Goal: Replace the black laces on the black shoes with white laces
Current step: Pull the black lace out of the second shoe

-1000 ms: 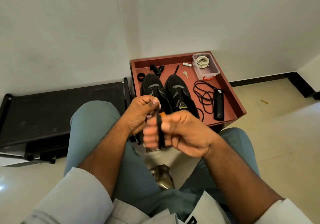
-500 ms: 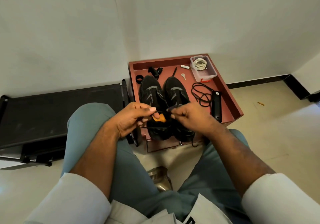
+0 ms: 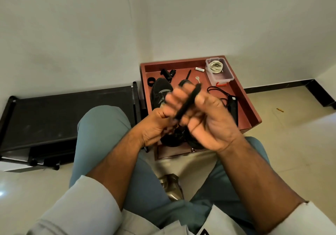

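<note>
1. the red tray (image 3: 253, 107) sits in the room corner at centre right of the frame, its back rim against the wall, its right rim bordering bare floor (image 3: 291, 153); a low black bench (image 3: 63, 114) stands just beside its left rim.
2. the black shoes (image 3: 161, 93) lie side by side in the left half of the tray, toes toward the wall; only the left one shows well, the other is mostly hidden behind the hands.
3. both hands are raised above the near end of the tray, blurred. the right hand (image 3: 209, 123) has its fingers curled with a bundle of black lace (image 3: 187, 103) wound across them, running diagonally from upper right to lower left.
4. the left hand (image 3: 156, 125) has its fingers curled in at the lower end of that bundle, pinching the lace.
5. the white laces (image 3: 216, 67) are coiled in a clear box (image 3: 221, 77) at the tray's upper right corner, well apart from the hands.
6. a black cord (image 3: 217, 91), a key (image 3: 197, 79), a black ring (image 3: 151, 80) and small black pieces lie on the tray; open floor stretches right of it.
7. compared with half a second ago, the hands have lifted from the shoes' heels and the lace is again wrapped over the right fingers; the small orange piece seen then is out of sight.
</note>
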### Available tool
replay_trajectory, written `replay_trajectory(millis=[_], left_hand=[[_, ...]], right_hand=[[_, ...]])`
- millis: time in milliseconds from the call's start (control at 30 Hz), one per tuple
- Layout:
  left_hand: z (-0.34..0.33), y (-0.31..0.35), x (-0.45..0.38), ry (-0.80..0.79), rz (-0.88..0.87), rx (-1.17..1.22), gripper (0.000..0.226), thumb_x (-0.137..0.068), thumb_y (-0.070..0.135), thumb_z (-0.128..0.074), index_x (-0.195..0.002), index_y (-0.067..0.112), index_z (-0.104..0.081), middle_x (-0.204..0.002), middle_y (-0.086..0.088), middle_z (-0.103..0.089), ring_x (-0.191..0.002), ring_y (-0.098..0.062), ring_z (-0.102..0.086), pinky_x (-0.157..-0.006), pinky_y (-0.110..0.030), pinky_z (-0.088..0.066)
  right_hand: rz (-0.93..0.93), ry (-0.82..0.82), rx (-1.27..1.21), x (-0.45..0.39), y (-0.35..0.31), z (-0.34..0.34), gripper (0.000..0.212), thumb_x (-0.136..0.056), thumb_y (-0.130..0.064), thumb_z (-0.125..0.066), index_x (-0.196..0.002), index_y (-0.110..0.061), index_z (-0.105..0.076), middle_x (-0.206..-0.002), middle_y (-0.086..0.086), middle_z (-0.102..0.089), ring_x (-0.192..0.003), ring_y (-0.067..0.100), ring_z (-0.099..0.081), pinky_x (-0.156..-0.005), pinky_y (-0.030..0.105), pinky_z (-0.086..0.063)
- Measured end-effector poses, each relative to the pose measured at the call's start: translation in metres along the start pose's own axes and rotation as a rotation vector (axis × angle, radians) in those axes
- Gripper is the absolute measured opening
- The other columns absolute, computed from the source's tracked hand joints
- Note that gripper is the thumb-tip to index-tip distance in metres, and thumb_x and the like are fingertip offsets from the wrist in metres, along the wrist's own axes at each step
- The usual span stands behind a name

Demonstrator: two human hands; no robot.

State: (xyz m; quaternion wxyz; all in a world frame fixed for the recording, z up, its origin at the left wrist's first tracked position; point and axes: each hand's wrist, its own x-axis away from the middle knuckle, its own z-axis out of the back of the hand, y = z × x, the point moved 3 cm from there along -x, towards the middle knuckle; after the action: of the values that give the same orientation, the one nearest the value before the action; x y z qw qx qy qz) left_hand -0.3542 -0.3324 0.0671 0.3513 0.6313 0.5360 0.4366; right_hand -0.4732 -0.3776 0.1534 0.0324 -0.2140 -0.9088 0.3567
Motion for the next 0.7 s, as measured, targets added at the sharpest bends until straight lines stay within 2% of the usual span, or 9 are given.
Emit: replay_trajectory(millis=[67, 133, 233, 300, 433, 533, 600, 667, 700], left_hand=[[0.002, -0.003, 0.0, 0.023, -0.013, 0.004, 0.038, -0.062, 0.051, -0.085, -0.075, 0.017, -0.076, -0.055, 0.008, -0.057, -0.046, 0.0, -0.04, -0.05, -0.015, -0.033], [0.005, 0.001, 0.003, 0.041, -0.002, -0.016, 0.036, -0.071, 0.046, -0.078, -0.078, 0.011, -0.075, -0.055, 0.007, -0.056, -0.045, 0.001, -0.042, -0.05, -0.013, -0.035], [0.015, 0.012, 0.009, 0.131, -0.065, -0.022, 0.021, -0.083, 0.022, -0.065, -0.076, 0.003, -0.072, -0.052, 0.005, -0.061, -0.042, 0.002, -0.044, -0.046, -0.01, -0.035], [0.024, 0.015, 0.012, 0.202, -0.136, 0.015, 0.018, -0.079, 0.022, -0.075, -0.072, 0.006, -0.075, -0.056, 0.002, -0.065, -0.04, 0.0, -0.038, -0.044, -0.013, -0.032], [0.032, 0.018, 0.013, 0.257, -0.247, -0.01, 0.036, -0.06, 0.045, -0.087, -0.069, 0.012, -0.076, -0.056, 0.002, -0.063, -0.04, -0.003, -0.035, -0.042, -0.017, -0.028], [0.028, 0.015, 0.01, 0.273, -0.255, -0.011, 0.036, -0.06, 0.047, -0.087, -0.069, 0.014, -0.076, -0.056, 0.0, -0.059, -0.041, -0.005, -0.033, -0.043, -0.02, -0.025], [0.021, 0.013, 0.008, 0.274, -0.246, -0.029, 0.028, -0.064, 0.041, -0.084, -0.068, 0.015, -0.075, -0.056, 0.001, -0.059, -0.042, -0.005, -0.038, -0.042, -0.019, -0.029], [0.011, 0.012, 0.006, 0.239, -0.176, -0.08, 0.01, -0.074, 0.023, -0.074, -0.066, 0.018, -0.074, -0.057, 0.003, -0.061, -0.048, -0.008, -0.048, -0.047, -0.019, -0.039], [0.004, 0.01, 0.004, 0.218, -0.119, -0.09, 0.024, -0.083, 0.01, -0.066, -0.064, 0.022, -0.073, -0.057, 0.005, -0.061, -0.051, -0.011, -0.05, -0.05, -0.02, -0.04]], right_hand=[[0.172, 0.145, 0.134, -0.008, -0.016, 0.005, 0.024, -0.084, -0.009, -0.06, -0.105, -0.009, -0.073, -0.109, 0.01, -0.072, -0.111, 0.027, -0.064, -0.104, 0.045, -0.045], [0.256, 0.254, 0.602, -0.01, -0.034, 0.015, 0.018, -0.086, -0.002, -0.06, -0.097, -0.007, -0.075, -0.103, 0.007, -0.074, -0.106, 0.02, -0.067, -0.097, 0.037, -0.051], [0.037, 0.141, 1.498, -0.008, -0.035, 0.036, 0.034, -0.092, -0.009, -0.063, -0.065, -0.031, -0.065, -0.064, -0.015, -0.065, -0.062, -0.003, -0.058, -0.065, 0.022, -0.047], [-0.171, 0.08, 1.653, -0.002, -0.024, 0.052, 0.045, -0.092, -0.014, -0.062, -0.053, -0.031, -0.05, -0.05, -0.014, -0.049, -0.05, 0.002, -0.047, -0.059, 0.025, -0.038], [-0.336, 0.111, 1.357, 0.015, 0.002, 0.06, 0.038, -0.092, -0.013, -0.064, -0.056, -0.024, -0.062, -0.055, -0.01, -0.055, -0.053, 0.006, -0.05, -0.059, 0.03, -0.041], [-0.434, 0.101, 0.923, 0.026, 0.023, 0.042, 0.012, -0.089, -0.007, -0.063, -0.093, -0.004, -0.074, -0.09, 0.01, -0.075, -0.088, 0.025, -0.071, -0.082, 0.038, -0.057], [-0.492, 0.101, 0.565, 0.029, 0.038, 0.026, 0.023, -0.084, -0.011, -0.067, -0.104, 0.001, -0.07, -0.099, 0.016, -0.073, -0.094, 0.026, -0.07, -0.085, 0.04, -0.057], [-0.384, 0.053, 0.221, 0.024, 0.041, 0.01, 0.034, -0.078, -0.017, -0.072, -0.107, 0.002, -0.069, -0.101, 0.018, -0.072, -0.095, 0.03, -0.07, -0.086, 0.047, -0.056], [-0.269, 0.032, 0.096, 0.019, 0.035, 0.004, 0.036, -0.078, -0.017, -0.073, -0.109, 0.002, -0.069, -0.102, 0.017, -0.072, -0.096, 0.03, -0.07, -0.088, 0.05, -0.054]])
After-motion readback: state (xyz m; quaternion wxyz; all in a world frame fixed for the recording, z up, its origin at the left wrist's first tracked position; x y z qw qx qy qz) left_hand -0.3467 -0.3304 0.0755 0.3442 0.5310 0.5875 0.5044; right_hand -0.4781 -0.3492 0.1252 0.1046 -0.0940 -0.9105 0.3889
